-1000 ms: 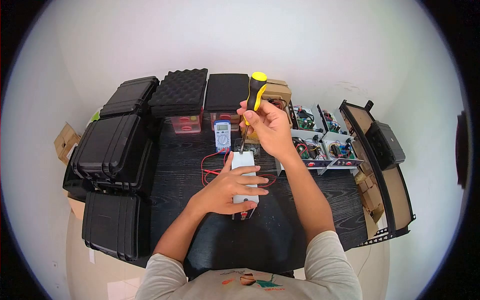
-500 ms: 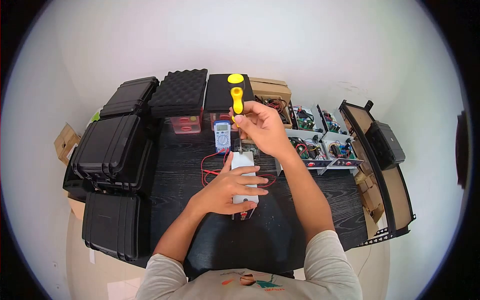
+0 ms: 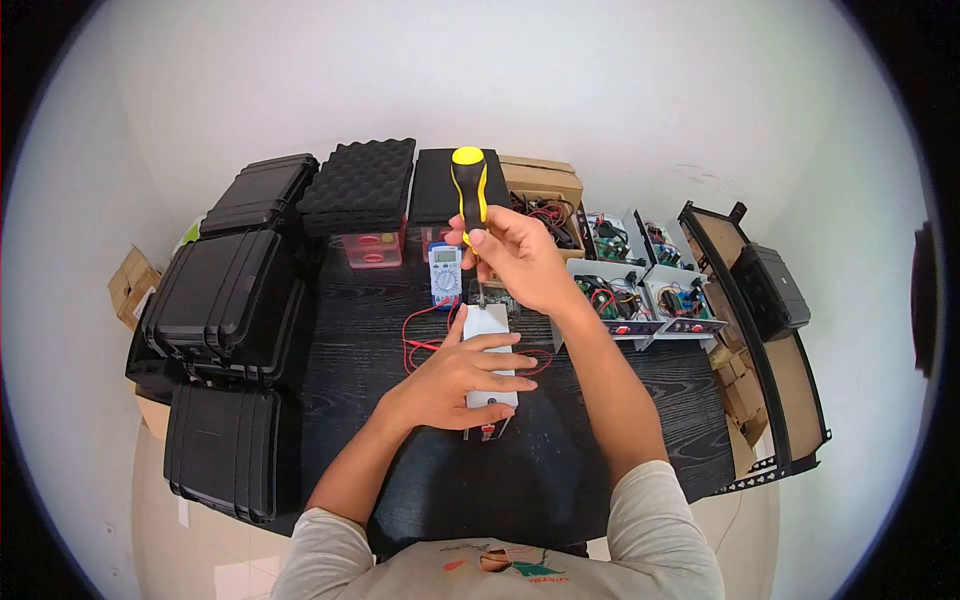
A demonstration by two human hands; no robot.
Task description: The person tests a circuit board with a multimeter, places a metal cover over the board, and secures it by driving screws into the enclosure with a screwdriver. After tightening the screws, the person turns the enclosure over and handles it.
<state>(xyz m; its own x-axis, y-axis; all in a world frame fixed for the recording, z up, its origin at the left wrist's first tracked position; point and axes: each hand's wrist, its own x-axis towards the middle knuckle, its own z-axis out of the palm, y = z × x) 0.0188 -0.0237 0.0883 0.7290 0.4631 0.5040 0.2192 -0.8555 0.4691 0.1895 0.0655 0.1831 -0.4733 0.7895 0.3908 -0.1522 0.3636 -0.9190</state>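
Observation:
My right hand [image 3: 515, 260] grips a screwdriver with a yellow and black handle [image 3: 469, 190], held nearly upright. Its tip rests at the far end of a white rectangular box [image 3: 486, 325] lying on the black table [image 3: 600, 440]. My left hand [image 3: 450, 378] lies flat over the near part of that box, fingers spread across it, pinning it down. Red test leads [image 3: 415, 345] loop on the table beside the box and run to a blue multimeter [image 3: 445, 270] just beyond it.
Black hard cases [image 3: 225, 295] are stacked along the left; foam pads [image 3: 362, 180] and a cardboard box [image 3: 545, 180] stand at the back. Open white units with wiring [image 3: 650, 300] sit to the right, beside a black rack frame [image 3: 765, 350].
The screwdriver handle has swung left from a rightward tilt to nearly upright, and my right hand shifted slightly left with it. My left hand has stayed on the box.

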